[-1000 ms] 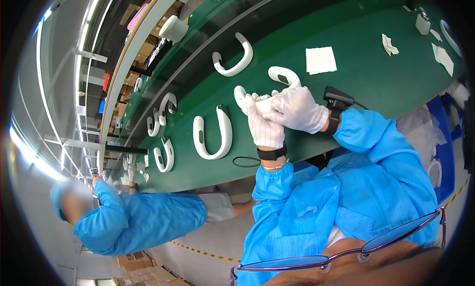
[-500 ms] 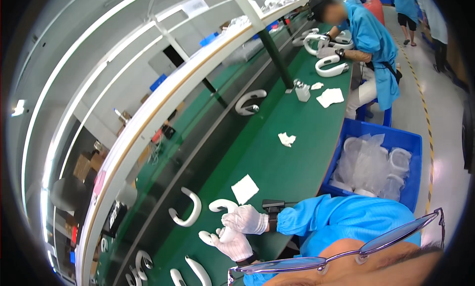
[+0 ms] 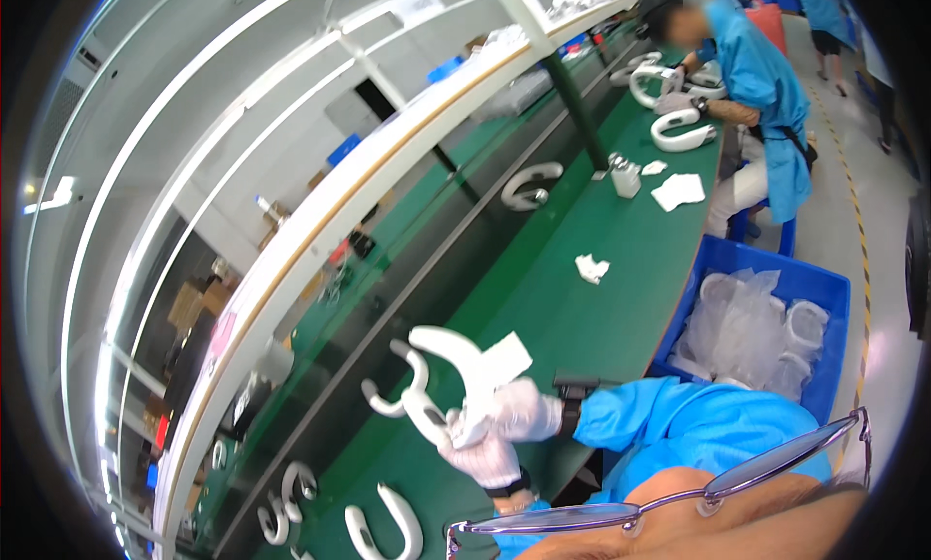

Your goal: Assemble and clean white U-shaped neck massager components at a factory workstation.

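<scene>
A white U-shaped neck-worn device (image 3: 448, 345) is held up over the green bench, its open ends toward the far left. My left hand (image 3: 485, 460), in a striped white glove, is closed round its lower part. My right hand (image 3: 529, 410), also gloved, is closed against the other side of the curve. Something white and cloth-like (image 3: 472, 427) shows between the hands, but I cannot make out its edges. Another U-shaped device (image 3: 419, 371) lies just beyond, partly hidden. A square white cloth (image 3: 508, 357) lies beside the held device.
More U-shaped devices lie at the near left (image 3: 407, 521) and on the dark strip (image 3: 524, 193). A crumpled cloth (image 3: 591, 268) and a small bottle (image 3: 625, 177) are farther along the bench. A blue bin (image 3: 842, 318) holds bagged parts. A co-worker (image 3: 761, 95) sits beyond.
The held device has been raised and turned, so both its arms now show above my hands. The whole view has shifted, with the scene sliding right.
</scene>
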Motion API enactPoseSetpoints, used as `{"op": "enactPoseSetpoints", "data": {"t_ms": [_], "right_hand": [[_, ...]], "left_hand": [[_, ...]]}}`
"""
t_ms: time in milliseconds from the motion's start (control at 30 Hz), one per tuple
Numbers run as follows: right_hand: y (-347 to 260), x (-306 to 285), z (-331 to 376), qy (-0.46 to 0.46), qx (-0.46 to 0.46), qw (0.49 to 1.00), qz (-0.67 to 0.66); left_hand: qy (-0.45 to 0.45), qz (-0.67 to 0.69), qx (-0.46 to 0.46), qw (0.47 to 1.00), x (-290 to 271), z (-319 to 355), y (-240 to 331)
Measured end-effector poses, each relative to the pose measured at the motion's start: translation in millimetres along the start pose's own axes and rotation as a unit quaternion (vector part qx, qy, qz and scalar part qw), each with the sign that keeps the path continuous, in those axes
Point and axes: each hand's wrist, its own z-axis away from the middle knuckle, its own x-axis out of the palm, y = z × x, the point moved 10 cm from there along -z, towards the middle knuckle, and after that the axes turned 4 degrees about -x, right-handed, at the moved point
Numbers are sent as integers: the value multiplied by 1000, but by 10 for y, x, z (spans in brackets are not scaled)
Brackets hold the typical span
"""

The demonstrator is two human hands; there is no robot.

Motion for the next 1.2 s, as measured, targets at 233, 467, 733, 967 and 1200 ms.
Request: {"op": "enactPoseSetpoints", "data": {"t_ms": [233, 467, 733, 967, 1200], "right_hand": [[440, -1182, -300, 350, 90, 932, 12], [-263, -487, -103, 70, -18, 989, 132], [152, -732, -579, 88, 48, 990, 95], [615, -610, -863, 10, -10, 978, 209], [721, -361, -329, -73, -57, 951, 295]], "left_hand": [[-7, 62, -142, 988, -168, 39, -235], [14, 140, -149, 979, -766, 74, 2], [15, 166, -223, 960, -779, 204, -100], [65, 181, -223, 956, -831, 279, 33], [41, -54, -152, 986, -886, 498, 926]]}}
